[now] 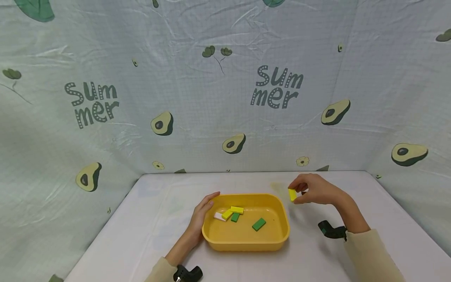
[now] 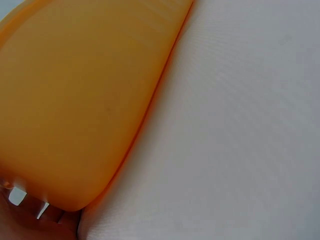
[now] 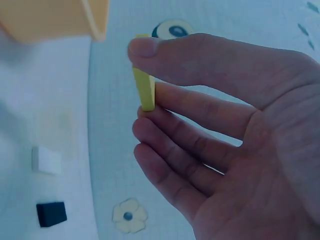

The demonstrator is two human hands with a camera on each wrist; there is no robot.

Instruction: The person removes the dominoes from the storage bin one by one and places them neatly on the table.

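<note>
A yellow tray (image 1: 246, 244) stands on the white table and holds two yellow blocks (image 1: 237, 209), two green blocks (image 1: 258, 224) and a white block (image 1: 219, 216). My left hand (image 1: 204, 209) rests with straight fingers against the tray's left rim; in the left wrist view only the tray's wall (image 2: 75, 100) and a bit of my fingers (image 2: 30, 220) show. To the right of the tray, above the table, my right hand (image 1: 295, 194) pinches a small yellow block (image 1: 292, 194). The right wrist view has this block (image 3: 145, 92) between thumb and fingers, near the tray's corner (image 3: 60, 17).
A white block (image 3: 46, 160) and a dark block (image 3: 51, 214) lie on the table below my right hand. Avocado-print cloth walls (image 1: 225, 98) close in the back and both sides. Bare tabletop (image 1: 158, 203) lies to the left of the tray.
</note>
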